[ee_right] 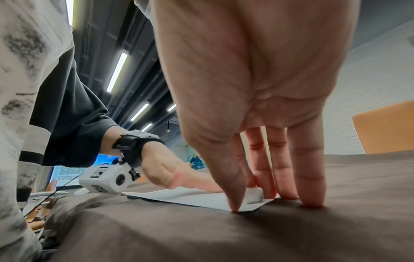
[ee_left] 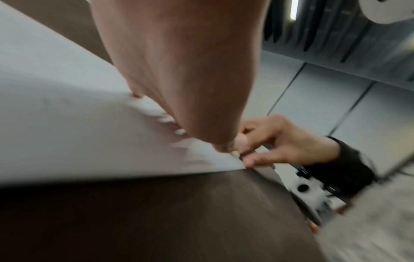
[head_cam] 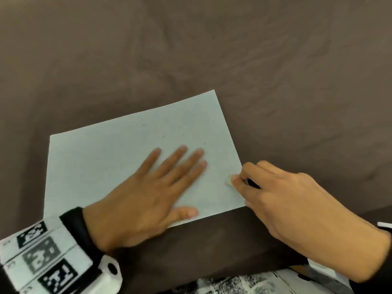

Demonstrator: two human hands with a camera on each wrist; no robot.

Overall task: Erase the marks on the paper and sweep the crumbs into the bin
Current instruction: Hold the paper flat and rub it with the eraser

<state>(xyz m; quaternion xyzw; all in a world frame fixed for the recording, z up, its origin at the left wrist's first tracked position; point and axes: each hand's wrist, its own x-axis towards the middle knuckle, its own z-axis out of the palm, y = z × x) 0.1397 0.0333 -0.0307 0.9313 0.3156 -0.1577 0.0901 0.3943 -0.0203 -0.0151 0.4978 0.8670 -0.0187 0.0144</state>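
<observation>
My right hand [head_cam: 282, 200] pinches a small white eraser [head_cam: 229, 180] in its fingers [ee_right: 235, 195], pressing it on the paper [head_cam: 106, 162] near its right edge. My left hand [head_cam: 144, 198] lies flat, fingers spread, on the paper, which sits on the brown-clothed surface [head_cam: 212, 49].

a brown cloth [head_cam: 275, 60] is covering the whole surface, wrinkling toward 12 and 1 o'clock. a white sheet of paper [head_cam: 101, 162] is lying flat on the cloth, tilting with its far corner pointing to 1 o'clock, its near edge running along 6 o'clock. a few tiny dark marks [head_cam: 163, 136] are showing on the paper toward 12 o'clock. a small white eraser [head_cam: 229, 180] is sitting on the paper at its 3 o'clock edge.
</observation>
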